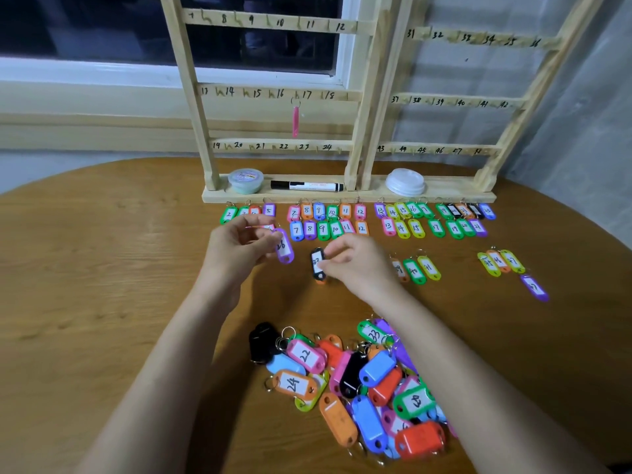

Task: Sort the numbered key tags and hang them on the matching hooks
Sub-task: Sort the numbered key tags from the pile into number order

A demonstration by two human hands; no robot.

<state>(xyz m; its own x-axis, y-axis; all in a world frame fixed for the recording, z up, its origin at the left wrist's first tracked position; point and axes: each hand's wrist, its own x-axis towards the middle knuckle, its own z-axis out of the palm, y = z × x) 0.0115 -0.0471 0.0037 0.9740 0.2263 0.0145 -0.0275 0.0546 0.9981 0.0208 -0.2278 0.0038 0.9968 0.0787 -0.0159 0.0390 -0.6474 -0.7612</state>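
Here the wooden counter point(102, 268) carries tag rows point(328, 229), a pile point(376, 378) and a rack point(191, 97) before a dark window point(85, 25). The left hand point(239, 244) grips a purple tag point(284, 248); the right hand point(355, 265) pinches a black tag point(317, 265).

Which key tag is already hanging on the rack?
The pink tag, hung by its ring beside the 17 mark. All other tags lie on the table or are held.
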